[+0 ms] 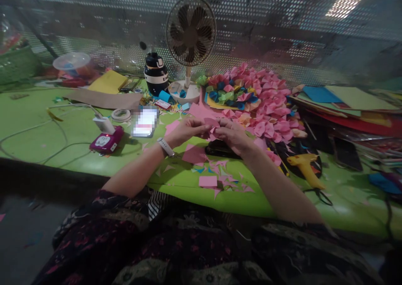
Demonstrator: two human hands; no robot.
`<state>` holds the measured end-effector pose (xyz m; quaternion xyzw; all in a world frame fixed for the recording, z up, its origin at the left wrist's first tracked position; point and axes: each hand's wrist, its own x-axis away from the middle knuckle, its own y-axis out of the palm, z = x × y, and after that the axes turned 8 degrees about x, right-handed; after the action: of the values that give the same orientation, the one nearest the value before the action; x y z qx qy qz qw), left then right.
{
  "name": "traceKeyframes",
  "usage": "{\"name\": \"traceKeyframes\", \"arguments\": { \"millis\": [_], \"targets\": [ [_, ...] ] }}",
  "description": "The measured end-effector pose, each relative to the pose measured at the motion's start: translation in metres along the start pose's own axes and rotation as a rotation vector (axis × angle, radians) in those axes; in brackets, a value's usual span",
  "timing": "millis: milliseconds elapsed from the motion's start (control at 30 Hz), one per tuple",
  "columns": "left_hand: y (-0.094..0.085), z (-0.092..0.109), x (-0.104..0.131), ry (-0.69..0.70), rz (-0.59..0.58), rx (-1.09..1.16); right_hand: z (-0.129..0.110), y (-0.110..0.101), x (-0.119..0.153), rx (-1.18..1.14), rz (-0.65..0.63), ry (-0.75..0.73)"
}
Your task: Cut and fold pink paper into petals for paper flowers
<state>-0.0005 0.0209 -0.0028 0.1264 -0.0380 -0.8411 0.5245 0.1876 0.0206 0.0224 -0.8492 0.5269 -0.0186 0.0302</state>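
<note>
Between my two hands, above the green table, is a small folded piece of pink paper (211, 123). My left hand (191, 130) pinches it from the left, thumb and fingers pressed together. From the right, my right hand (231, 135) grips the same paper with bent fingers. Below them lies a dark object (221, 149), partly hidden by my right hand. A flat pink paper sheet (194, 154) rests beside it, with pink paper scraps (224, 178) and a small pink stack (207, 181) nearer the edge. Behind my right hand spreads a large heap of pink paper flowers (266, 96).
A yellow glue gun (306, 168) lies at right near a dark phone (347, 153). Coloured paper sheets (333, 98) are piled behind it. At left are a lit phone (145, 121) and a purple power socket (106, 140) with cables. A fan (191, 34) and black bottle (156, 76) stand behind.
</note>
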Motion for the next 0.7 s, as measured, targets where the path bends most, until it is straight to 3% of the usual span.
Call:
{"name": "traceKeyframes", "arguments": {
  "millis": [333,700],
  "targets": [
    [0.008,0.003,0.003,0.064,0.032,0.029,-0.004,0.001,0.002,-0.111,-0.003,0.053],
    [0.01,0.005,0.003,0.074,0.117,0.027,-0.004,0.003,0.004,-0.085,-0.032,-0.01]
  ]
}}
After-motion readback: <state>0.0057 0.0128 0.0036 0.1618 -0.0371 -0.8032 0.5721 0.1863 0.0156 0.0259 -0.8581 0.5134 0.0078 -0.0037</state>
